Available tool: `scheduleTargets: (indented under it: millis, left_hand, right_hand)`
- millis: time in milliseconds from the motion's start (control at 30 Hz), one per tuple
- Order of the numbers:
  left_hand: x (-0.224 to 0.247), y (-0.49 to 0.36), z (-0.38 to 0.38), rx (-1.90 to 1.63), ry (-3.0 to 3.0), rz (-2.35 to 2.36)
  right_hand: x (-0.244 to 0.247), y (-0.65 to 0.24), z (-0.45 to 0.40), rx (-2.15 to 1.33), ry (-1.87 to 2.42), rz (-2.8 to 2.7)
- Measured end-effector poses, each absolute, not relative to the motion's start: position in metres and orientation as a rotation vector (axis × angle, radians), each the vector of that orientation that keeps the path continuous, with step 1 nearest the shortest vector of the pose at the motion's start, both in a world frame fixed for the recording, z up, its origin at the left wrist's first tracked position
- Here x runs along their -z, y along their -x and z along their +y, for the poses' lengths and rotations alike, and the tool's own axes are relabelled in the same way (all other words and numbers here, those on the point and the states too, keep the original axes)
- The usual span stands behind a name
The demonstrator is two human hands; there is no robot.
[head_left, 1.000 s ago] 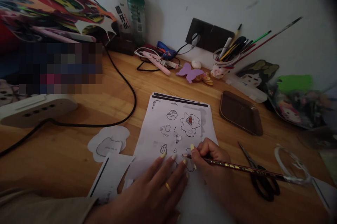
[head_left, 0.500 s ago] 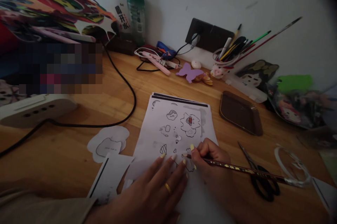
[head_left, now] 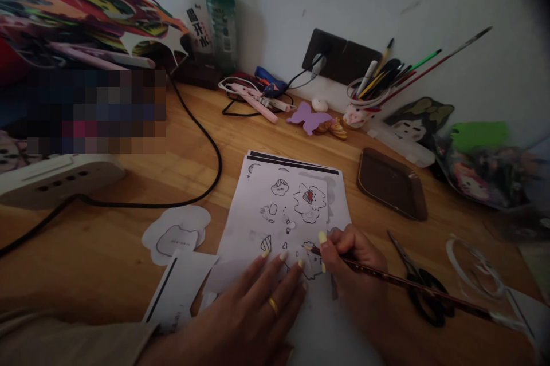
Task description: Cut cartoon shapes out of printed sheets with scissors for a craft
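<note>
A printed sheet [head_left: 234, 240] with cartoon line drawings lies on top of a few stacked pages. My left hand [head_left: 258, 300] rests flat on its lower part, fingers stretched out and slightly apart, a gold ring on one finger. Between the fingertips of my right hand [head_left: 354, 260] is a dark red-brown pencil [head_left: 412, 291], slanting down to the left. Its pale tip is close to the cloud-like drawing on the lower right of the sheet; whether it touches the paper I cannot tell. The pencil's rear end extends to the right above a pair of scissors [head_left: 431, 297].
Paper cutouts [head_left: 180, 231] lie left of the sheet. A black cable [head_left: 217, 148] curves past a white power strip [head_left: 64, 177]. Toward the back right are a brown tray [head_left: 392, 183] and a pen cup [head_left: 356, 115]. Clear tape [head_left: 475, 266] lies far right.
My right hand has shifted slightly right, and the pencil tip has moved right and up from the small oval to the cloud-like drawing. My left hand has stayed in place.
</note>
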State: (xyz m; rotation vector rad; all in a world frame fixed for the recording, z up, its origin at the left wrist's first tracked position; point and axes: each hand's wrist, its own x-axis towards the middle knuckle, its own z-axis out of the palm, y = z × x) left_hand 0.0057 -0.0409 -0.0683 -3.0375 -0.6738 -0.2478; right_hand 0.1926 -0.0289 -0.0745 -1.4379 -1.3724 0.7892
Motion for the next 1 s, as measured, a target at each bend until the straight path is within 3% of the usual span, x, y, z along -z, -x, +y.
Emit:
scheduleTargets:
  millis: [267,700,1000]
  left_hand:
    - [0.063,-0.004,-0.04,0.259,3.053,-0.627]
    - [0.051,0.002,-0.025,0.248,3.278,-0.631]
    - [0.047,0.018,-0.012,0.26,3.39,-0.469]
  right_hand:
    - [0.053,-0.218,-0.024,-0.412,1.552,-1.38]
    - [0.066,-0.259,-0.033,0.025,1.609,-2.11]
    - [0.057,-0.217,-0.056,-0.152,1.445,-2.485]
